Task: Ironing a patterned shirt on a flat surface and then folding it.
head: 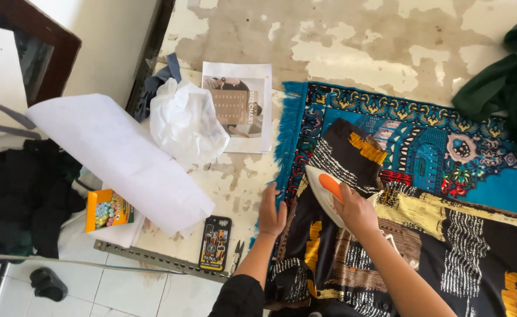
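White-and-orange iron point(324, 191) rests on black patterned cloth point(446, 246).

Right hand point(357, 212) grips iron point(323, 194) on patterned cloth point(446, 246); left hand point(272, 212) flattens cloth's edge.

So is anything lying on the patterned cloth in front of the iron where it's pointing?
Nothing visible. The right hand holds the iron, whose tip points up along the black patterned cloth. That stretch of cloth lies bare on the blue rug. The left hand rests at the cloth's edge, off to the side.
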